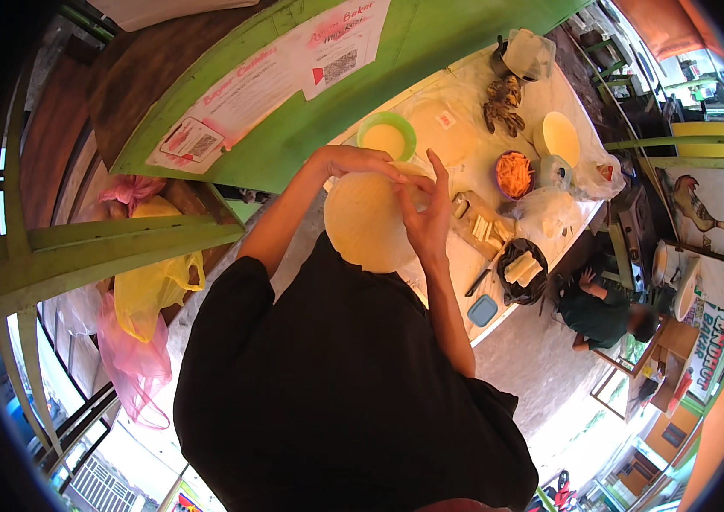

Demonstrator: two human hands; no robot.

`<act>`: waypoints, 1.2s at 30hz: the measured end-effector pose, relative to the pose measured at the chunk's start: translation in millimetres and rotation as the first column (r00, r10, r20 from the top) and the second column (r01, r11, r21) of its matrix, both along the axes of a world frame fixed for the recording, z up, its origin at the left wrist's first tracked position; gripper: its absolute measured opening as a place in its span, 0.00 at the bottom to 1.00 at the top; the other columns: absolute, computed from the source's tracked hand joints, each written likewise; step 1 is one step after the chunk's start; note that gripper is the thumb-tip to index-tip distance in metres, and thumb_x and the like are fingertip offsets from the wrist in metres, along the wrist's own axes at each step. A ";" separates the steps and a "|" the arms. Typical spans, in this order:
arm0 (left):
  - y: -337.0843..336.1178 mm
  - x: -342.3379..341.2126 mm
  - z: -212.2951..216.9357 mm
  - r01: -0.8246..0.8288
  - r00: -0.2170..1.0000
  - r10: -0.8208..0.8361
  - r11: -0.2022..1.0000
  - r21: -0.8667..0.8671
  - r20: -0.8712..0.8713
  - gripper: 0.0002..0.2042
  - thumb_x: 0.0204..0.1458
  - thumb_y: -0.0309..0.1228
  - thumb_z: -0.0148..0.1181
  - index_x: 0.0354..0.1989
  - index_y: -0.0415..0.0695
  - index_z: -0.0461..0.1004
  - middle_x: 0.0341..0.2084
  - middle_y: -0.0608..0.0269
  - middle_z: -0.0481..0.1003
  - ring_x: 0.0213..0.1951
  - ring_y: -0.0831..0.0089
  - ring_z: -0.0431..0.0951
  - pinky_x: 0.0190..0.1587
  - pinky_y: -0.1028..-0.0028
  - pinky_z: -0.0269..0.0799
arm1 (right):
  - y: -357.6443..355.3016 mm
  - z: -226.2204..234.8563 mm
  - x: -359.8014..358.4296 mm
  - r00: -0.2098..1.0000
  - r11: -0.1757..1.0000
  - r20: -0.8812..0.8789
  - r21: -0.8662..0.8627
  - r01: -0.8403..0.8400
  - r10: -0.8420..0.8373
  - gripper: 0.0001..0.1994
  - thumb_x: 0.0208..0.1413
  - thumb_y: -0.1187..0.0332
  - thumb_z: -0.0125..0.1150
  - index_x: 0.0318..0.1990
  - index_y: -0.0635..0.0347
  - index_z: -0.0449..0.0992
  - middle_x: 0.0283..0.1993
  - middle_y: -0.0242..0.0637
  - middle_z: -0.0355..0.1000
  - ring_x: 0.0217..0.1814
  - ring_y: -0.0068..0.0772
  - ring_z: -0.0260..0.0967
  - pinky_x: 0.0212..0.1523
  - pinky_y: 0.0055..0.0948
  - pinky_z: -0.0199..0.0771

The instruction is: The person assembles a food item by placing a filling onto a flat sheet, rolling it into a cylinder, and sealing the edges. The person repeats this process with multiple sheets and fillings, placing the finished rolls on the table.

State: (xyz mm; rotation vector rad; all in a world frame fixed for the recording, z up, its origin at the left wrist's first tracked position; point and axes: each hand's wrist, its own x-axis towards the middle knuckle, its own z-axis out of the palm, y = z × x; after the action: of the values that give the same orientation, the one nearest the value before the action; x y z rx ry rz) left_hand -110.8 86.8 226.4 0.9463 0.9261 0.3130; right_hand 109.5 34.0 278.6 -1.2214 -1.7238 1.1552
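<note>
A large round pale sheet (365, 224), resembling a spring roll wrapper, spreads out just in front of my body. My left hand (360, 162) reaches over its far edge with fingers closed on that rim. My right hand (427, 205) pinches the upper right edge with thumb and fingertips, one finger sticking up. Whether the sheet is single or a stack I cannot tell. Just beyond my left hand stands a green bowl (407, 128) with pale liquid. To the right, a wooden cutting board (470, 224) bears cut pale yellow sticks (483, 229).
Right of the board lie a knife (478, 282), a black-lined container (513, 293) of yellow pieces and a blue-grey box (482, 311). Shredded carrot (514, 175) fills a purple bowl. Beyond are a yellow bowl (557, 138) and plastic bags (547, 213). A person (597, 314) crouches at right.
</note>
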 end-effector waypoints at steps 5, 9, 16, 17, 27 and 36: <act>-2.1 -1.4 -11.1 -0.054 0.989 0.080 0.979 -0.196 0.128 0.25 0.66 0.48 0.60 0.60 0.41 0.75 0.52 0.63 0.77 0.52 0.78 0.78 0.48 0.74 0.77 | -3.3 4.2 -2.7 1.000 0.999 0.013 0.038 -0.020 0.020 0.37 0.61 0.74 0.70 0.77 0.58 0.60 0.45 0.41 0.84 0.53 0.37 0.81 0.61 0.38 0.74; -4.1 -0.1 -3.2 -0.084 0.996 0.082 0.991 -0.100 -0.025 0.24 0.66 0.48 0.59 0.60 0.41 0.76 0.53 0.64 0.78 0.51 0.78 0.79 0.47 0.75 0.78 | -5.0 -4.7 -0.1 0.994 0.989 0.087 0.130 -0.076 0.065 0.37 0.61 0.75 0.69 0.76 0.58 0.61 0.46 0.42 0.84 0.53 0.38 0.81 0.61 0.39 0.74; -7.7 -0.1 22.9 -0.070 0.996 0.070 0.998 -0.003 -0.054 0.29 0.68 0.50 0.56 0.69 0.43 0.72 0.64 0.58 0.73 0.59 0.71 0.76 0.58 0.71 0.76 | -3.2 -13.2 -3.0 0.994 0.949 0.104 0.311 -0.048 0.016 0.35 0.60 0.75 0.71 0.74 0.58 0.64 0.47 0.44 0.84 0.53 0.40 0.81 0.58 0.37 0.76; -7.0 -0.6 17.4 -0.060 0.998 0.060 0.998 -0.032 -0.003 0.29 0.68 0.51 0.56 0.69 0.43 0.71 0.64 0.57 0.73 0.60 0.71 0.76 0.58 0.70 0.76 | -3.3 -12.6 -3.7 0.993 0.955 0.118 0.295 -0.043 0.008 0.34 0.60 0.74 0.71 0.74 0.59 0.65 0.46 0.45 0.84 0.53 0.41 0.82 0.58 0.37 0.77; -3.7 -3.2 -12.2 -0.092 0.994 0.095 0.994 -0.059 0.049 0.31 0.67 0.50 0.59 0.68 0.38 0.69 0.63 0.55 0.73 0.61 0.70 0.75 0.59 0.69 0.76 | -22.6 -15.1 2.7 0.994 0.972 0.061 0.215 -0.098 0.087 0.27 0.61 0.78 0.70 0.67 0.63 0.71 0.44 0.44 0.84 0.47 0.37 0.82 0.51 0.34 0.79; -4.0 -0.3 -1.6 -0.132 0.979 0.145 0.987 -0.093 0.145 0.26 0.69 0.47 0.57 0.65 0.38 0.73 0.60 0.58 0.75 0.60 0.72 0.75 0.59 0.69 0.76 | -28.2 -12.7 16.5 0.979 0.940 0.161 0.296 -0.171 0.127 0.28 0.59 0.79 0.70 0.68 0.64 0.71 0.47 0.42 0.82 0.50 0.41 0.78 0.56 0.38 0.74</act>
State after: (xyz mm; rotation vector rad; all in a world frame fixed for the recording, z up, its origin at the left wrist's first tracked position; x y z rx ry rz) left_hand -111.1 82.8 224.9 0.7722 0.8606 0.4557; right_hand 126.1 5.7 265.8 -1.0122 -2.0439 0.8557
